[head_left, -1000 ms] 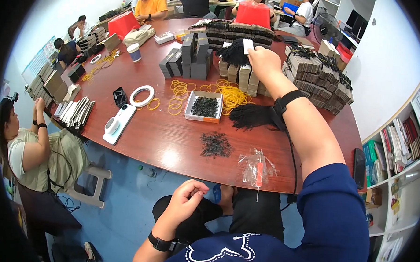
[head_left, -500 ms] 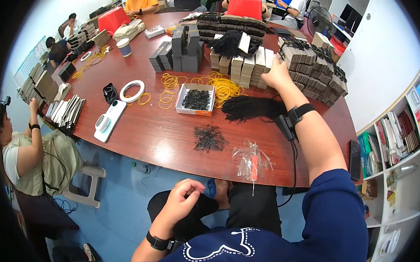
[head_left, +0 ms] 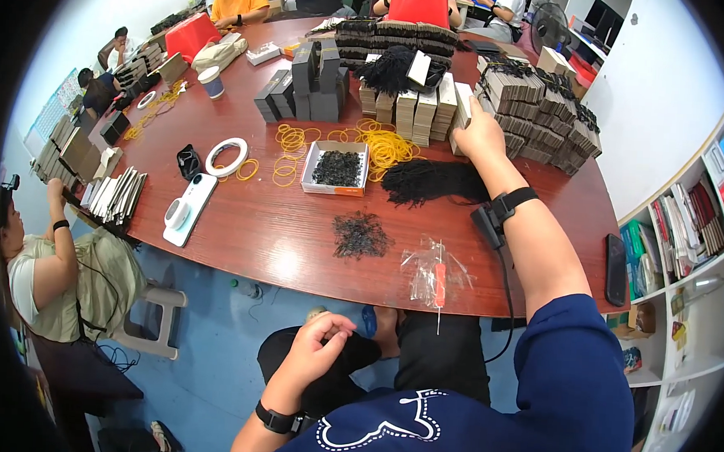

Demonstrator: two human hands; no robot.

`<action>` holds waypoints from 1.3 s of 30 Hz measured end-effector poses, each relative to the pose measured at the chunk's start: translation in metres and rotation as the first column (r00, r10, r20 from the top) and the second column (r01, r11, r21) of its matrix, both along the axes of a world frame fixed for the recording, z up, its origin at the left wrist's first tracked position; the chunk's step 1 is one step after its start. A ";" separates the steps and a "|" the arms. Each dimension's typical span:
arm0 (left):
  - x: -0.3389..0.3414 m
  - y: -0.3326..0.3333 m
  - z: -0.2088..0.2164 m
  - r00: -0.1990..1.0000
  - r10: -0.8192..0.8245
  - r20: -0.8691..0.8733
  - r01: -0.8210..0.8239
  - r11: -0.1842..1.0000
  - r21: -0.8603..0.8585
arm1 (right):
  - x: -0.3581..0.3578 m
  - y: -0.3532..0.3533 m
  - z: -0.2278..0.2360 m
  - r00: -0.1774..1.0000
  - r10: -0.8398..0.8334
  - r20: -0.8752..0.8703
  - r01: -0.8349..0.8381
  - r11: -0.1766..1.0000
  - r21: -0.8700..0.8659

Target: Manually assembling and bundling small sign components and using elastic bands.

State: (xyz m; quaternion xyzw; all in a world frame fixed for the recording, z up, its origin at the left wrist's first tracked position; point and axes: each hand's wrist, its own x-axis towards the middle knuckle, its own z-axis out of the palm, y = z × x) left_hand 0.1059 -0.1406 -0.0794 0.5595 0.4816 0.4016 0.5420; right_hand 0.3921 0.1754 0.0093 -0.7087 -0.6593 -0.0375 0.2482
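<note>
The left hand, near half past six, is half curled with nothing visible inside, perhaps resting. At eleven o'clock, walls of a small box keep black bits together. At one o'clock stands a card stack, upright maybe for easy reaching; the right hand bends against it, grip I cannot tell.
</note>
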 end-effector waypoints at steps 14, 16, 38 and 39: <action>-0.002 -0.032 0.010 0.994 0.011 -0.111 -0.001 0.996 0.089 | 0.010 -0.057 0.051 0.993 -0.052 -0.106 0.062 0.994 0.091; -0.009 -0.039 0.004 0.993 0.032 -0.115 -0.020 0.994 0.106 | 0.013 -0.086 0.062 0.992 -0.007 -0.129 0.024 0.991 0.131; -0.093 0.081 0.019 0.704 0.706 0.075 -0.616 0.555 0.559 | -0.233 -0.182 0.020 0.524 0.847 -0.095 -0.847 0.506 -0.162; -0.092 0.083 0.022 0.710 0.700 0.079 -0.614 0.560 0.556 | -0.233 -0.179 0.029 0.531 0.842 -0.093 -0.842 0.513 -0.166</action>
